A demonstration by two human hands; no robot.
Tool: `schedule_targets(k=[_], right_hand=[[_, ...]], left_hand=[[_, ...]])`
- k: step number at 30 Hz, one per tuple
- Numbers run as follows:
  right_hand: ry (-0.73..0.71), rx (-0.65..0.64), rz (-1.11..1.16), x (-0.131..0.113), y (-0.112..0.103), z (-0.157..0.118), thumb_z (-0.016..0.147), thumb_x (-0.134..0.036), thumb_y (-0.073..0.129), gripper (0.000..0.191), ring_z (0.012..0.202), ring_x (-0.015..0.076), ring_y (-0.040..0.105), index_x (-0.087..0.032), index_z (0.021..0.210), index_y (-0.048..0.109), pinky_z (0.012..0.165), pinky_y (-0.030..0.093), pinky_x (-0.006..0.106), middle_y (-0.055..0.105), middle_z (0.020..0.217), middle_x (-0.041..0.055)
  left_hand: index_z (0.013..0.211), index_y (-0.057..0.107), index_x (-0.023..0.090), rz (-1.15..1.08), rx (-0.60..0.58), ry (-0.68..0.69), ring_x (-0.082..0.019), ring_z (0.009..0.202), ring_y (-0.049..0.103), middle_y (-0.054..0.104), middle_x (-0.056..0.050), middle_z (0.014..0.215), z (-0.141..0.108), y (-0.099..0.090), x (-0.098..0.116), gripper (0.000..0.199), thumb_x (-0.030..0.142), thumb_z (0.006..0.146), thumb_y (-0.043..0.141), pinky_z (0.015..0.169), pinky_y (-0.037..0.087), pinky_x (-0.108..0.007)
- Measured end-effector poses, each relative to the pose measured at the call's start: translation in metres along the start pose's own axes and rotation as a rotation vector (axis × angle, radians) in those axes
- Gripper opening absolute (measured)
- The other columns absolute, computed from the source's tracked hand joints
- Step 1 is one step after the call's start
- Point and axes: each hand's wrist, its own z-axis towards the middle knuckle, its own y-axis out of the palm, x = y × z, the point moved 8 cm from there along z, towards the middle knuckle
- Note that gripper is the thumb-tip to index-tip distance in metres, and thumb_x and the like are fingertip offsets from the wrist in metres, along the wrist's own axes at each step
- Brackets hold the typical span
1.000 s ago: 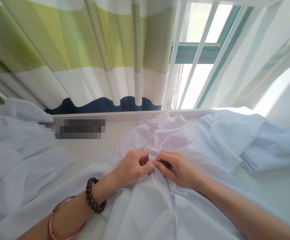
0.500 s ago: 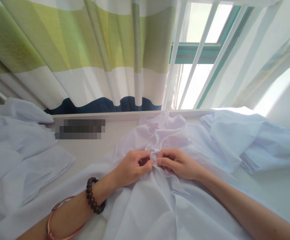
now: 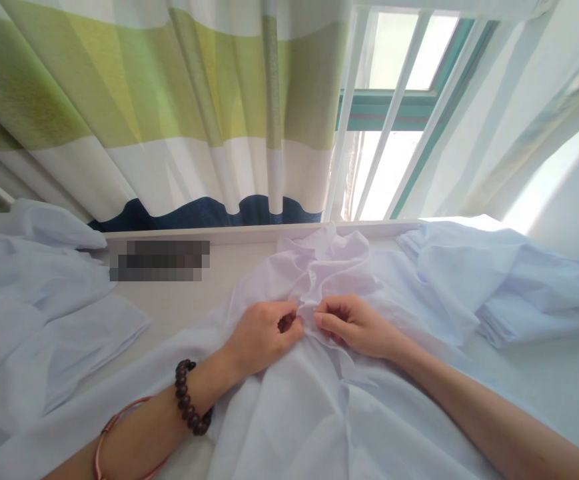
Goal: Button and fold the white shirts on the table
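A white garment (image 3: 289, 413), gathered at the top like a collar, lies on the white surface in front of me. My left hand (image 3: 266, 337) pinches one side of its front edge, thumb against curled fingers. Opposite it, my right hand (image 3: 352, 325) pinches the other edge of the cloth. A narrow gap with white fabric shows between the two sets of fingertips. Whether a button sits in either pinch is too small to make out. On my left wrist are a dark bead bracelet (image 3: 190, 398) and a copper-coloured bangle (image 3: 102, 443).
More white cloth is heaped at the left (image 3: 49, 320), and a folded white pile (image 3: 514, 280) lies at the right. A pixelated dark item (image 3: 159, 261) rests near the ledge. Behind hang green-and-white curtains (image 3: 209, 93) beside a barred window (image 3: 389, 113).
My fingertips have drawn slightly apart, the left hand shifting a little to the left. Both hands still pinch the garment's edges. The view has tilted very slightly.
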Motion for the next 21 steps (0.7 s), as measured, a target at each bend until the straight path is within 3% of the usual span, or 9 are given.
schedule_targets(k=[4, 7, 11, 16, 18, 21], right_hand=[[-0.038, 0.185, -0.088, 0.005, -0.019, 0.003, 0.087, -0.033, 0.05, 0.029, 0.05, 0.0081, 0.039, -0.018, 0.063, 0.048, 0.047, 0.031, 0.021, 0.045, 0.053, -0.0054], [-0.056, 0.225, -0.128, 0.004, -0.028, 0.005, 0.089, -0.034, 0.048, 0.028, 0.054, 0.009, 0.041, -0.018, 0.065, 0.048, 0.051, 0.033, 0.022, 0.045, 0.057, -0.005], [0.013, 0.045, -0.205, -0.003, -0.026, 0.0, 0.09, -0.039, 0.047, 0.031, 0.057, 0.0098, 0.044, -0.018, 0.068, 0.051, 0.055, 0.036, 0.022, 0.05, 0.062, -0.0038], [0.125, -0.175, -0.362, -0.013, -0.023, -0.025, 0.089, -0.044, 0.049, 0.035, 0.054, 0.0094, 0.042, -0.018, 0.066, 0.053, 0.05, 0.032, 0.022, 0.051, 0.059, -0.0035], [0.112, -0.202, -0.448, -0.018, -0.021, -0.032, 0.087, -0.042, 0.053, 0.032, 0.053, 0.0093, 0.041, -0.019, 0.065, 0.053, 0.048, 0.03, 0.022, 0.051, 0.058, -0.0038], [0.072, -0.127, -0.608, -0.025, -0.022, -0.032, 0.083, -0.031, 0.056, 0.023, 0.052, 0.0093, 0.04, -0.02, 0.064, 0.05, 0.048, 0.028, 0.023, 0.052, 0.058, -0.0038]], left_hand=[[0.061, 0.043, 0.018, 0.097, 0.001, -0.014, -0.01, 0.052, 0.042, 0.046, 0.005, 0.056, 0.006, -0.002, -0.003, 0.025, 0.024, 0.084, 0.048, 0.054, 0.028, -0.023], [0.062, 0.047, 0.019, 0.131, 0.001, -0.016, -0.012, 0.053, 0.044, 0.047, 0.004, 0.056, 0.007, -0.004, -0.002, 0.024, 0.024, 0.086, 0.048, 0.054, 0.028, -0.024], [0.07, 0.054, 0.018, 0.064, 0.029, -0.023, -0.014, 0.062, 0.051, 0.056, 0.002, 0.066, 0.002, -0.008, 0.003, 0.026, 0.027, 0.091, 0.043, 0.06, 0.034, -0.024], [0.075, 0.057, 0.018, -0.058, 0.042, -0.073, -0.014, 0.069, 0.055, 0.061, 0.002, 0.072, 0.005, -0.014, 0.003, 0.029, 0.031, 0.094, 0.04, 0.066, 0.039, -0.023], [0.076, 0.058, 0.018, -0.02, 0.051, -0.077, -0.014, 0.069, 0.056, 0.062, 0.002, 0.073, 0.018, -0.017, 0.0, 0.03, 0.031, 0.095, 0.039, 0.067, 0.04, -0.023], [0.071, 0.057, 0.018, 0.078, 0.064, -0.086, -0.015, 0.069, 0.056, 0.062, 0.001, 0.071, 0.045, -0.019, -0.006, 0.03, 0.029, 0.093, 0.04, 0.067, 0.04, -0.025]])
